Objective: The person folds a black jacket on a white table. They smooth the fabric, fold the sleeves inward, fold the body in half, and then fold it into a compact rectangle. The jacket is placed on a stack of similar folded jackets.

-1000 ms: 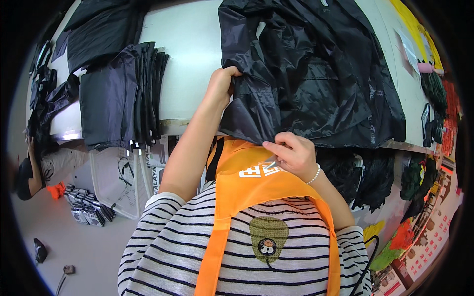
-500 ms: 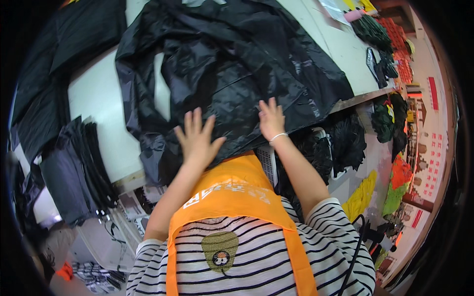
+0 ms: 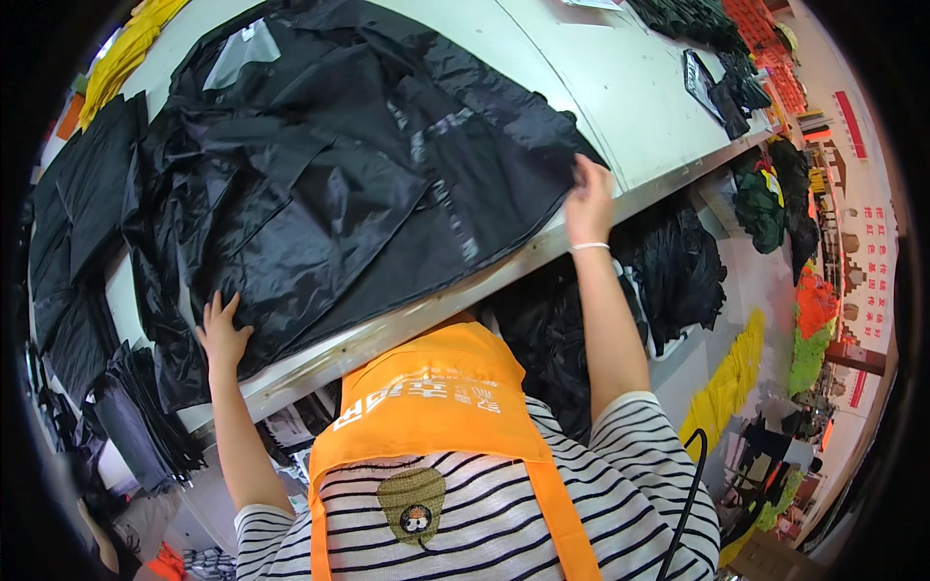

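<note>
A black jacket (image 3: 349,184) lies spread over the table (image 3: 601,87); it looks light, limp and slippery, best held at its hem. Left hand (image 3: 223,334) presses it, fingers splayed; right hand (image 3: 588,198) pinches its corner.

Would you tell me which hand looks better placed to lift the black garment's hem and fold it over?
Probably the right hand: it pinches the black garment at its corner by the table edge. The left hand lies flat, fingers spread, gripping nothing.
</note>
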The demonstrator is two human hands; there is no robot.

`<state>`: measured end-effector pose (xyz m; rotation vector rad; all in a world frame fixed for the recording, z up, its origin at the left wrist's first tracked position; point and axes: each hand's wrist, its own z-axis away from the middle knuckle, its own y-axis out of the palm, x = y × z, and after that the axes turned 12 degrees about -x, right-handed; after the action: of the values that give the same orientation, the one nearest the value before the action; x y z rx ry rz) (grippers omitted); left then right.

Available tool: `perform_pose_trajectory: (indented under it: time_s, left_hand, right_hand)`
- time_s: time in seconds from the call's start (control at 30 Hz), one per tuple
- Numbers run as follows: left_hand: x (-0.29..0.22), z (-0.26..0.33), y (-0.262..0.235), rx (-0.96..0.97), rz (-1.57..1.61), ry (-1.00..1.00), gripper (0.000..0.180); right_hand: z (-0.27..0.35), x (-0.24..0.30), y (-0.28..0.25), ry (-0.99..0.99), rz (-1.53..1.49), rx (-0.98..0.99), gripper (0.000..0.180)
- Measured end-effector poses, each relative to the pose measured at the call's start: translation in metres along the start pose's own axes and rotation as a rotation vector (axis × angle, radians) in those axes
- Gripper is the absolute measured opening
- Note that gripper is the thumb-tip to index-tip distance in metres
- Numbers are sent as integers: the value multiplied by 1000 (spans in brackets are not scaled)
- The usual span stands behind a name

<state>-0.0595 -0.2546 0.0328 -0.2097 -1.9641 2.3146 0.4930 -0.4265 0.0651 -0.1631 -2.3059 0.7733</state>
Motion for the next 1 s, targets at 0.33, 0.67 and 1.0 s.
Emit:
perform_pose_trajectory:
  time_s: [0.33,0.67,1.0]
  left_hand:
    - [-369,19,-23,476,1327,-28,44]
    - [-383,-19,-148,67,1665,-189,27]
    - [-137,35,-1,-371,696,-352,44]
  right_hand:
    - [-70,-74,-38,-107,-239,309,37]
    - [-55,10,-35,172,-757,589,30]
    - [-78,-94,45,345,-294,323,92]
